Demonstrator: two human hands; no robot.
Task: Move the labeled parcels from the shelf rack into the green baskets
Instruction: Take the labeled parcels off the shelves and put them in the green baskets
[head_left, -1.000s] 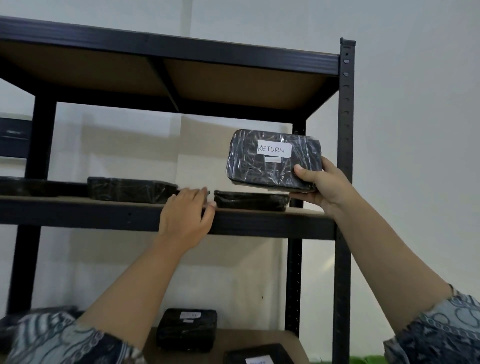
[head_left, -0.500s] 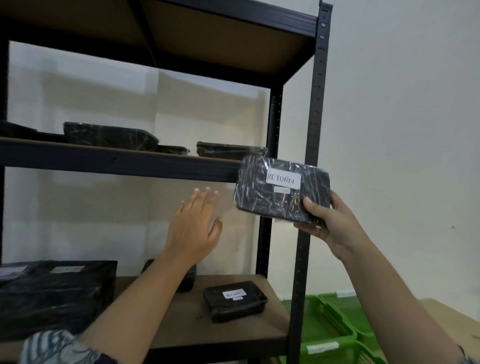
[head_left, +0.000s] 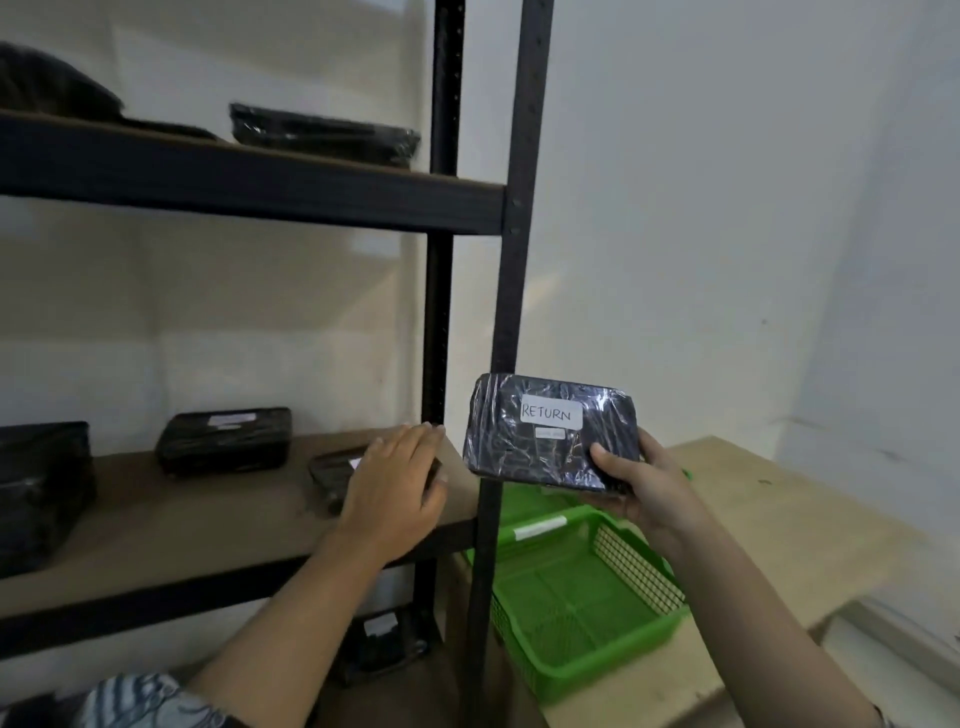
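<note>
Held in the right hand's (head_left: 644, 499) closed grip, the RETURN parcel (head_left: 550, 431) has come down from the upper shelf (head_left: 249, 192) to just above the green basket (head_left: 613, 670), nearly ready to drop, while the open left hand (head_left: 395, 483) now rests on the next parcel (head_left: 330, 475).

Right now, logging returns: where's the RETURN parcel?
Centre-right in head view: the right hand grips the black wrapped RETURN parcel beside the black rack post, above the green basket.
</note>
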